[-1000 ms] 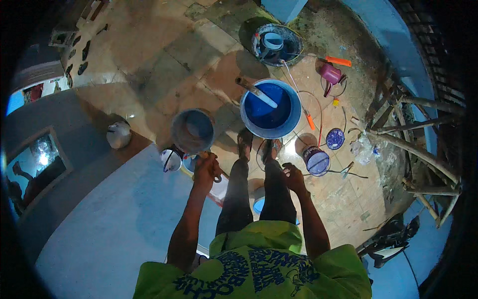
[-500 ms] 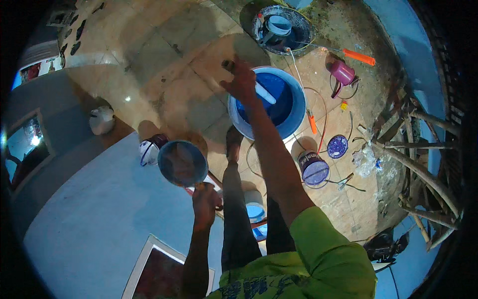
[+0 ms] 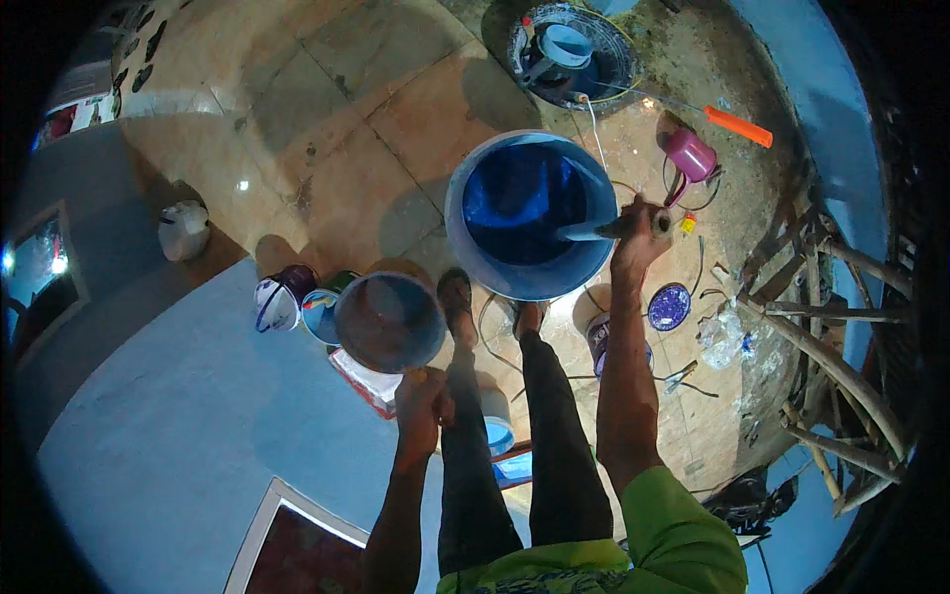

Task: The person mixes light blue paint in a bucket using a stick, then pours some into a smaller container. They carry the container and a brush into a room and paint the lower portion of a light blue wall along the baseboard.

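Note:
A large light-blue tub (image 3: 457,243) of dark blue liquid paint (image 3: 520,203) stands in front of my feet. My right hand (image 3: 638,238) is closed around a paint-coated stick (image 3: 586,233) at the tub's right rim. The stick's pale lower end reaches into the tub, and its round top shows beside my fist. My left hand (image 3: 421,404) is wrapped around the short handle of a round, pan-shaped dipper (image 3: 389,322), held out left of my legs. The dipper's inside looks brownish with a blue-grey rim; I cannot tell what is in it.
A black bucket (image 3: 633,74) with a blue pot (image 3: 566,48) stands far right, near an orange-handled roller (image 3: 737,127) and a pink dipper (image 3: 690,155). A purple lid (image 3: 669,307) lies right; wooden poles (image 3: 841,366) stand beyond. Paint pails (image 3: 279,302) stand left by the blue wall (image 3: 198,426).
My right hand has swung from the tub's left side to its right rim, tilting the stick rightward. The dipper in my left hand has moved slightly right; the tub looks larger in view.

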Demonstrator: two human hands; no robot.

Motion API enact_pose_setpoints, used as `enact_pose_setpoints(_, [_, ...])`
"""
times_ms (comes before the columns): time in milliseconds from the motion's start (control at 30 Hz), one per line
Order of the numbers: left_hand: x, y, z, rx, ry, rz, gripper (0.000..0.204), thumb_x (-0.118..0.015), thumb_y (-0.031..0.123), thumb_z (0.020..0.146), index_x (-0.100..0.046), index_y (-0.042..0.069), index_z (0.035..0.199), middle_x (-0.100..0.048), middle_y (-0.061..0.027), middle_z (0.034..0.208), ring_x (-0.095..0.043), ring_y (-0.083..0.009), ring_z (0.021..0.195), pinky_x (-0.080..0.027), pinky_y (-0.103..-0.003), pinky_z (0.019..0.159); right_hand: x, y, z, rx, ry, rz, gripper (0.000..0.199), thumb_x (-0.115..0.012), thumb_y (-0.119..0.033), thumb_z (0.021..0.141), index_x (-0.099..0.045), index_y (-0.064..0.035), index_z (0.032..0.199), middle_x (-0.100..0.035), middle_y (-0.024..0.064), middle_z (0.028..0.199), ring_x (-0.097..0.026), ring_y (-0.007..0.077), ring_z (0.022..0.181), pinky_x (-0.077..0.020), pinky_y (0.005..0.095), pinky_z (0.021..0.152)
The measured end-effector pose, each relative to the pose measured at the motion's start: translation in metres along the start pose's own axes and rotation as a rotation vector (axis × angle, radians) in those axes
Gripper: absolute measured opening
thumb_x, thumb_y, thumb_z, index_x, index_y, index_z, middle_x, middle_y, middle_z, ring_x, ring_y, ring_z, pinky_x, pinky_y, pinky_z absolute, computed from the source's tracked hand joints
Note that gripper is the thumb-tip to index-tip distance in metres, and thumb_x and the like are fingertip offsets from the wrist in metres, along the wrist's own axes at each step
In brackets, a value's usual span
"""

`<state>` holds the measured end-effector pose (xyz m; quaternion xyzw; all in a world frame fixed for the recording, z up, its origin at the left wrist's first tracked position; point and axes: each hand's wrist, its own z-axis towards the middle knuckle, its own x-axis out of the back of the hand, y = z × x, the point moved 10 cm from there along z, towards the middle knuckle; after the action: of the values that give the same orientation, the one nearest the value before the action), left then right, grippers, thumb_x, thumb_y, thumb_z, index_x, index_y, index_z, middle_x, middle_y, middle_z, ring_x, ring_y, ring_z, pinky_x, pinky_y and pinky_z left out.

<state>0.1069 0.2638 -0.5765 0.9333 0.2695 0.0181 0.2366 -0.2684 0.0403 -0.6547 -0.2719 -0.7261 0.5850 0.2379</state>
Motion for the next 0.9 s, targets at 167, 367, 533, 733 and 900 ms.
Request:
enact_pose_setpoints(167, [-0.027,0.015,0.032,0.012,-0.054,0.286,0.015,-0.064,0.02,0.093,-0.058,0.008,0.087,-0.052,0.0,0.061,-0.046,-0.0077,0.046,-0.031,-0.026,0.04,-0.054,-0.027,-0.004,0.148,0.042,0.096,0.017,-0.071,-0.014,0.09,-0.059,-0.0026,0.083,-0.062,0.0044,0.072,-0.056,0.0098,0.06,-0.0445,0.0244,0.054])
enact_pose_setpoints(367, [-0.035,0.025,0.063,-0.084,-0.14,0.898,0.025,-0.067,0.025,0.087,-0.064,0.002,0.097,-0.065,-0.0104,0.076,-0.061,-0.0207,0.068,-0.048,-0.038,0.063,-0.094,0.025,-0.055,0.162,-0.274,0.0,0.015,-0.071,-0.009,0.088,-0.06,-0.0032,0.08,-0.063,0.0029,0.074,-0.058,0.0088,0.065,-0.0456,0.0246,0.058])
enact_pose_setpoints(533, [-0.032,0.044,0.078,-0.207,-0.16,0.75,0.03,-0.07,0.024,0.085,-0.062,-0.002,0.097,-0.066,-0.0116,0.079,-0.063,-0.0208,0.072,-0.049,-0.038,0.065,-0.052,0.017,-0.071,0.2,-0.223,-0.097,0.02,-0.073,-0.008,0.084,-0.056,-0.0039,0.075,-0.059,0.0005,0.069,-0.05,0.0062,0.06,-0.0415,0.0251,0.055])
enact_pose_setpoints(733, [-0.025,0.057,0.091,-0.216,-0.182,0.7,0.013,-0.066,0.014,0.09,-0.057,0.006,0.092,-0.057,-0.0023,0.064,-0.05,-0.008,0.044,-0.038,-0.025,0.04,-0.083,-0.022,-0.027,0.404,0.082,-0.237,0.021,-0.073,-0.009,0.086,-0.057,-0.003,0.076,-0.059,0.0006,0.07,-0.05,0.0075,0.062,-0.0425,0.0254,0.058])
enact_pose_setpoints(900, [-0.017,0.069,0.096,-0.138,-0.217,0.686,0.016,-0.067,0.019,0.089,-0.06,0.005,0.092,-0.06,-0.0025,0.066,-0.054,-0.0093,0.051,-0.04,-0.027,0.046,-0.13,0.01,-0.062,0.317,-0.116,-0.079,0.019,-0.073,-0.004,0.085,-0.057,-0.0055,0.076,-0.061,-0.0007,0.072,-0.051,0.0075,0.066,-0.0441,0.0253,0.062])
